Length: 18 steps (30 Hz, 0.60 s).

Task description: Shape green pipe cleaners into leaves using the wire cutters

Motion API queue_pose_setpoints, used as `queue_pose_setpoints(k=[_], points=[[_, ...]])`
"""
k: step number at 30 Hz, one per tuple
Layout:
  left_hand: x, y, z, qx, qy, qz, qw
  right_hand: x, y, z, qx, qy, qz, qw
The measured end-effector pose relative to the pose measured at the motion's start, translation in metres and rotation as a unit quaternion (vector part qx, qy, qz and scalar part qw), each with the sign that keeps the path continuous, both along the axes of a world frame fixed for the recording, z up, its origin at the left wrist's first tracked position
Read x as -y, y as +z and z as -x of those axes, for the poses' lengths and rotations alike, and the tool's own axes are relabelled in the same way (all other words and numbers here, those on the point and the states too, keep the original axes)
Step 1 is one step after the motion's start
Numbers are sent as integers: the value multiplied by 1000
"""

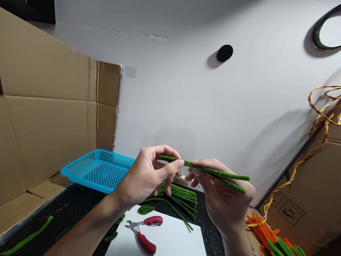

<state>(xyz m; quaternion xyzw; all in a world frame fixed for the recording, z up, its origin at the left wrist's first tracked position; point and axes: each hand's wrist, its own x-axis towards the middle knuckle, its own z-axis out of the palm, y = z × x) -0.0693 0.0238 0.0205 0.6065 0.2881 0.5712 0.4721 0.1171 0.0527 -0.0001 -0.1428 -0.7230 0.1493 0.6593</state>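
Observation:
Both hands are raised above a dark table, holding green pipe cleaners [213, 172] between them. My left hand [149, 174] pinches their left end between thumb and fingers. My right hand [222, 199] grips them near the middle, and two green ends stick out to the right. Below the hands a bundle of more green pipe cleaners [182, 197] lies on the table. Red-handled pliers [144, 231] rest on a white sheet [177, 242], beside a small green loop [145, 209].
A blue perforated tray [99, 170] stands at the back left by a cardboard wall [45, 116]. Orange and green pipe cleaners [278, 243] lie at the lower right. Twisted red-yellow wire [322, 118] hangs over a cardboard box [319, 200]. A loose green strip [29, 237] lies at the left.

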Motion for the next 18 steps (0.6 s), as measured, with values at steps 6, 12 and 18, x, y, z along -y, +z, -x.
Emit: queue_pose_setpoints(k=[6, 12, 18], points=[[3, 0, -5, 24, -35, 14, 999, 0, 1, 1, -11, 8, -36, 999], [1, -2, -8, 6, 30, -3, 1000, -2, -3, 3, 1, -13, -46, 999], [4, -4, -10, -67, 90, -45, 993, 1, -6, 9, -23, -50, 40, 998]])
